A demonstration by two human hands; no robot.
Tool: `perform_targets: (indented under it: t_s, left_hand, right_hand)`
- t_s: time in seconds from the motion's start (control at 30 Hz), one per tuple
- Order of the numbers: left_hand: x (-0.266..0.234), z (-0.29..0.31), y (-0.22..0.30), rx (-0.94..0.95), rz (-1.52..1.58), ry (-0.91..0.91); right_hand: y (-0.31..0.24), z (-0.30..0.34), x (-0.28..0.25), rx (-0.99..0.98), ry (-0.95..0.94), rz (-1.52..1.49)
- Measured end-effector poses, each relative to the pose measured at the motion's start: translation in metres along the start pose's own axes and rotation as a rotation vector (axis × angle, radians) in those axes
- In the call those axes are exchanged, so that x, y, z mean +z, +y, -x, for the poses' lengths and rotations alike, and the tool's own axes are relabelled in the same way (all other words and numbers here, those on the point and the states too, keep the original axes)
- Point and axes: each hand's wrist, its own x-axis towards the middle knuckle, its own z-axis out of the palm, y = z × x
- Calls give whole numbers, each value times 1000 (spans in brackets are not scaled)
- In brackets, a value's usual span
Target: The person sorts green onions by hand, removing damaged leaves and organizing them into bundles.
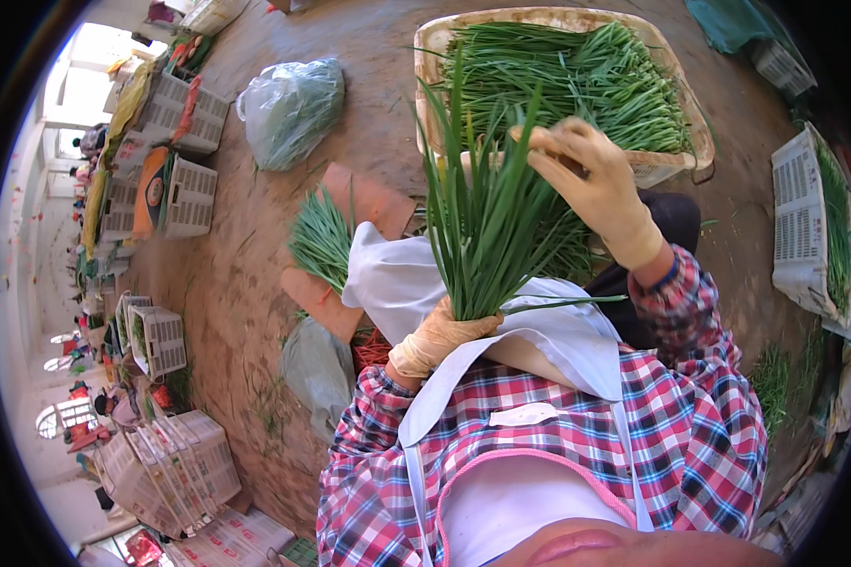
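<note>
A bunch of green garlic chives (pixel 477 227) stands upright over my lap, its leaves fanning out at the top. My left hand (pixel 444 340), in a pale glove, is closed around the lower end of this bunch. At the right side of the leaf tips is my gloved right hand (pixel 596 175), its fingers bent and pinching a chive leaf. Beyond the hands, a pale plastic crate (pixel 695 113) holds many chives laid flat. On the ground to the left, another bunch of chives (pixel 320 236) lies on a reddish-brown board (pixel 364 197). More loose chives lie partly hidden behind the held bunch.
A clear plastic bag (pixel 293 113) of greens sits on the dirt floor at the far left. Red ties (pixel 373 350) and a greyish bag (pixel 320 373) are beside my left arm. White crates (pixel 808 222) stand at right; stacked crates (pixel 189 194) and people line the left.
</note>
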Motion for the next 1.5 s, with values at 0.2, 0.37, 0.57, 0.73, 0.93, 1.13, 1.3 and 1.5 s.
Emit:
perform_targets:
  t_s: [0.2, 0.37, 0.57, 0.73, 0.93, 1.13, 1.3, 1.5]
  left_hand:
    - [7, -4, 2, 162, -65, -32]
    - [6, 3, 9, 59, 29, 21]
    - [8, -2, 10, -100, 242, 85]
    - [-5, -16, -5, -38, 317, 284]
    - [5, -54, 14, 263, -232, 424]
    - [24, -32, 49, 405, -453, 304]
    - [-3, -36, 46, 121, 423, -149]
    - [6, -32, 29, 27, 282, -290]
  right_hand:
    - [28, -8, 21, 76, -282, -168]
    - [20, 1, 20, 127, -235, -341]
    - [58, -7, -11, -101, 163, 550]
    - [86, 21, -48, 407, -315, 198]
    - [79, 88, 60, 542, -670, -794]
    - [34, 51, 76, 823, -160, -1330]
    - [21, 41, 62, 608, -378, -1464]
    - [23, 41, 73, 302, -374, -1084]
